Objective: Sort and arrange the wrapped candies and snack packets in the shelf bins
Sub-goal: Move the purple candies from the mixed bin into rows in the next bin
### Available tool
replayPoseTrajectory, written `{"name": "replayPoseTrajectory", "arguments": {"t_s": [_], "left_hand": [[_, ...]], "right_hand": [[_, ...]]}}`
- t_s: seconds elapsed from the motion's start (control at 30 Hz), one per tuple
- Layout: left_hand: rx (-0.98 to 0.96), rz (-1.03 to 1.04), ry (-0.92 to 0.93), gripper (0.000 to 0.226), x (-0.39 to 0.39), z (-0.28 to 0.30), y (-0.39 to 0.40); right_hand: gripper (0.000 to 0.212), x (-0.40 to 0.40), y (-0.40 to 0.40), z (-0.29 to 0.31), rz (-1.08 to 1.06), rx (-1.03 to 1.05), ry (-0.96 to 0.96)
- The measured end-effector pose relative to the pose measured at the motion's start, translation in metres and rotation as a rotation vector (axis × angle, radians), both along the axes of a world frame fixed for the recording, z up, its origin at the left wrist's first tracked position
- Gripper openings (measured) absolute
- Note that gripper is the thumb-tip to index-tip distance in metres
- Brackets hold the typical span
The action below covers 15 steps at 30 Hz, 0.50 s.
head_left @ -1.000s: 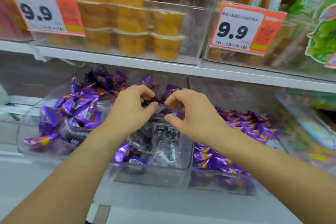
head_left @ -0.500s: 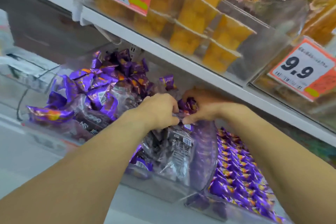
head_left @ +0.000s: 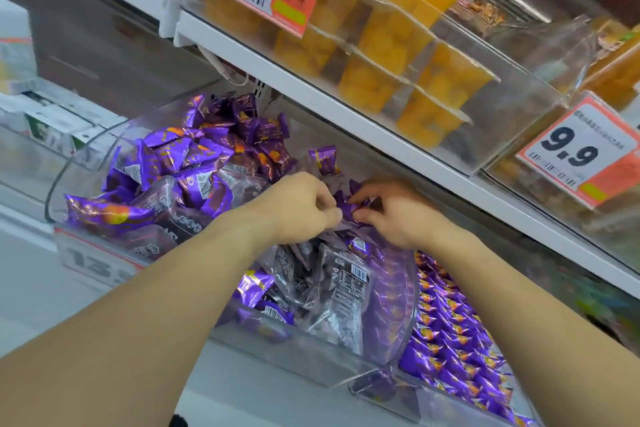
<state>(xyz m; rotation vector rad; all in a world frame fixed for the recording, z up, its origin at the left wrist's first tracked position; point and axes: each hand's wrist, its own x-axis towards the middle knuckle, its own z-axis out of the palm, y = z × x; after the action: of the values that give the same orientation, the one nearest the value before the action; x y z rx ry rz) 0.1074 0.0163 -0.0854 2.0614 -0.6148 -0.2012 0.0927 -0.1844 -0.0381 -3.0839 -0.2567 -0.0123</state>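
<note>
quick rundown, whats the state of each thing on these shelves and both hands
left hand: fingers curled, pinching a purple candy
right hand: fingers curled, pinching the same purple candy
clear bin: heaped with purple wrapped candies and clear packets
neighbouring bin: filled with purple candies in tidy rows
fruit cups: sealed, stacked in an upper clear bin
price tag: reads 9.9, hanging on the upper shelf

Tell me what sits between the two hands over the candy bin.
In the head view, a purple wrapped candy lies between the left hand and right hand; both pinch it.
</note>
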Motion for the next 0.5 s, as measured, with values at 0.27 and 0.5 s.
{"name": "replayPoseTrajectory", "arguments": {"t_s": [0.27, 0.5], "left_hand": [[-0.260, -0.056, -0.083, 0.030, -0.024, 0.014, 0.000], [-0.367, -0.160, -0.038, 0.014, -0.077, 0.055, -0.002]], "right_hand": [[0.009, -0.080, 0.025, 0.013, -0.028, 0.696, -0.131], [0.039, -0.145, 0.016, 0.020, -0.225, 1.315, -0.126]]}}
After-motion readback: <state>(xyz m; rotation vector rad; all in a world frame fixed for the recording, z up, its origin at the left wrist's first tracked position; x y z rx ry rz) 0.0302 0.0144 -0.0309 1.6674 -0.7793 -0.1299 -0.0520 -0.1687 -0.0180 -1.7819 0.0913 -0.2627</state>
